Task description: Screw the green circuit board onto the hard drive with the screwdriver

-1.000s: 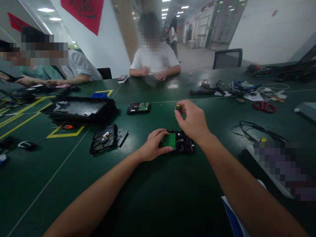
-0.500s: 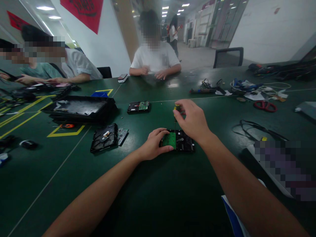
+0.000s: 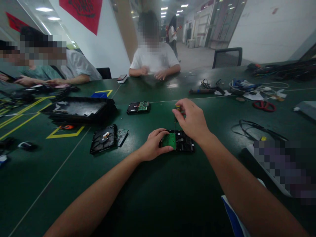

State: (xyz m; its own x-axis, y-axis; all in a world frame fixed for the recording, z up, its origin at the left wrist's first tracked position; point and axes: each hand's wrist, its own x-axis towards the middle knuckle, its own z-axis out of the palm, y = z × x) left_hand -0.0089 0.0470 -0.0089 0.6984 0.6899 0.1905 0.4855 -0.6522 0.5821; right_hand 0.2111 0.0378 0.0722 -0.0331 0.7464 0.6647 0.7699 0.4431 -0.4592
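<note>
A black hard drive (image 3: 185, 144) with a green circuit board (image 3: 169, 141) lies flat on the table before me. My left hand (image 3: 158, 144) grips its left end, fingers along the far side and thumb at the near edge. Above the board, my right hand (image 3: 191, 117) pinches the yellow-and-dark handle of a screwdriver (image 3: 175, 126), held upright. Its thin shaft reaches down to the right edge of the board; the tip is too small to make out. To the left lies another hard drive (image 3: 103, 140) with a loose circuit board (image 3: 122, 136) against it. A third hard drive (image 3: 138, 107) rests farther back.
Stacked black trays (image 3: 81, 110) stand at the left, near an orange tool (image 3: 66, 127). Red-handled scissors (image 3: 264, 105), a black cable (image 3: 261, 126) and tangled wires (image 3: 247, 86) lie at the right. A person in white (image 3: 154, 61) sits opposite, and others sit at the left.
My right thumb and fingers have shifted very slightly on the screwdriver handle. My left hand and the hard drive have stayed in place.
</note>
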